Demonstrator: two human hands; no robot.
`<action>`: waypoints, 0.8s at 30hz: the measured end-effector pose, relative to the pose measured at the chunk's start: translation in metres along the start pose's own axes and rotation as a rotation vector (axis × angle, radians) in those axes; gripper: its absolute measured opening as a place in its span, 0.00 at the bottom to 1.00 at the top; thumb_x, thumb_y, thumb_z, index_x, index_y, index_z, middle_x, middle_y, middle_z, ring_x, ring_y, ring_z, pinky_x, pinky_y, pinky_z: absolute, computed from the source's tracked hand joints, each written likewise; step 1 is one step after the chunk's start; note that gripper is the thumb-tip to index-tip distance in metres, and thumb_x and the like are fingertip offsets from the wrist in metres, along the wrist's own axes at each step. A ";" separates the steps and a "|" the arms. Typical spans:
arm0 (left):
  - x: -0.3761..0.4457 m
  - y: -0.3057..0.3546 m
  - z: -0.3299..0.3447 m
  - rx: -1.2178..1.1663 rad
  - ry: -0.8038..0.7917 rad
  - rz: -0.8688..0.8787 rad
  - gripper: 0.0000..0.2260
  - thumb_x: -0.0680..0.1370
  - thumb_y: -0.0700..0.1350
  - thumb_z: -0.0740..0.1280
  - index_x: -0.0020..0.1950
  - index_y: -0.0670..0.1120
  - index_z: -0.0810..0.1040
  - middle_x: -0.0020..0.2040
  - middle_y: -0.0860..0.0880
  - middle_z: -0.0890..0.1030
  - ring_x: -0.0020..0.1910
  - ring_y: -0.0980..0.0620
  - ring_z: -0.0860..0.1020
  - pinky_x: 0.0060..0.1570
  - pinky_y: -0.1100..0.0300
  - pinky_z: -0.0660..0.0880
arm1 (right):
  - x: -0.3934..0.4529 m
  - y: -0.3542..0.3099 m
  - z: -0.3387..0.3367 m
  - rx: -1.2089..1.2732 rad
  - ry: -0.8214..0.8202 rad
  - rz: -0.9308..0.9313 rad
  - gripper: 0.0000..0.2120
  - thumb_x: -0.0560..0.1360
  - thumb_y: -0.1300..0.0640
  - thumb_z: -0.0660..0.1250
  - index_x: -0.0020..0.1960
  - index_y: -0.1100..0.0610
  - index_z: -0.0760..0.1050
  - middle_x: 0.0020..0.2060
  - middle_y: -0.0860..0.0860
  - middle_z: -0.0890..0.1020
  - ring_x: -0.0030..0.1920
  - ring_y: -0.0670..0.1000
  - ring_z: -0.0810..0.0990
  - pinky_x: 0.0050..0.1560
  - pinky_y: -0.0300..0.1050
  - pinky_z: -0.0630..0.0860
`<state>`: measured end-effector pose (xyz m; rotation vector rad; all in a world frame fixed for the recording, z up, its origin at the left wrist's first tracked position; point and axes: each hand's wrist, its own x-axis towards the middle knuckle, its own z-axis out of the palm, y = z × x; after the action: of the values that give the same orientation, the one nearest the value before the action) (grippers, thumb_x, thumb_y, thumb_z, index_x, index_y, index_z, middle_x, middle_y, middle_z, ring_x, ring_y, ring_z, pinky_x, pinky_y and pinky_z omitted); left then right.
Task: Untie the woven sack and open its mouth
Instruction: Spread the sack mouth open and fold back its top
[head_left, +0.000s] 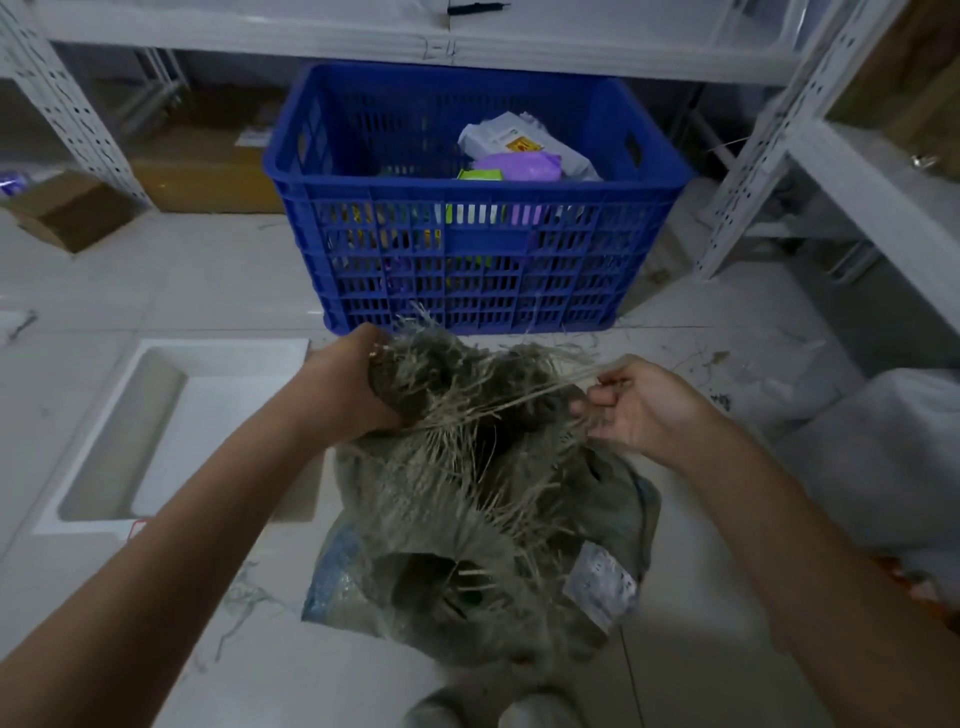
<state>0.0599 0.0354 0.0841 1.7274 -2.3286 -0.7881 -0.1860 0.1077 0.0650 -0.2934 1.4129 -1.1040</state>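
Observation:
A grey-green woven sack (483, 525) stands on the floor in front of me, its top bunched and frayed into many loose fibres. My left hand (353, 382) grips the gathered neck of the sack from the left. My right hand (636, 402) is to the right of the neck, fingers pinched on a thin strand of tie string (524, 397) that stretches taut across the bunched top toward the left hand. A white label (602, 582) is stuck on the sack's right side. The knot itself is hidden among the fibres.
A blue slatted plastic crate (478, 260) holding packets stands just beyond the sack. A white tray (171, 431) lies on the floor at left. White metal shelving (810, 150) rises at right and behind. A white bag (893, 457) sits at right, cardboard boxes (72, 208) at far left.

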 end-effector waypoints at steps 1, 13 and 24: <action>-0.002 0.001 0.000 0.059 0.007 0.015 0.29 0.67 0.41 0.74 0.66 0.44 0.69 0.60 0.40 0.77 0.57 0.41 0.75 0.51 0.56 0.71 | 0.000 -0.001 0.000 -0.086 0.025 -0.016 0.13 0.78 0.61 0.53 0.35 0.56 0.63 0.27 0.52 0.63 0.24 0.51 0.72 0.21 0.38 0.73; 0.004 -0.051 -0.002 0.365 0.194 -0.321 0.08 0.71 0.42 0.65 0.47 0.40 0.78 0.39 0.42 0.76 0.41 0.40 0.78 0.44 0.52 0.75 | -0.001 0.009 -0.030 -1.953 0.384 -0.358 0.10 0.72 0.50 0.65 0.49 0.54 0.79 0.45 0.52 0.74 0.52 0.54 0.79 0.42 0.41 0.66; -0.038 -0.016 -0.007 -0.264 0.119 -0.278 0.47 0.63 0.54 0.76 0.76 0.47 0.55 0.75 0.43 0.60 0.72 0.42 0.63 0.70 0.47 0.63 | -0.002 0.040 -0.055 -2.160 0.392 -0.556 0.20 0.69 0.43 0.66 0.57 0.51 0.76 0.50 0.52 0.79 0.47 0.54 0.81 0.35 0.41 0.66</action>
<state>0.0894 0.0649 0.0900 1.9386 -1.8374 -0.9570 -0.2161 0.1536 0.0245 -2.0994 2.4113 0.5504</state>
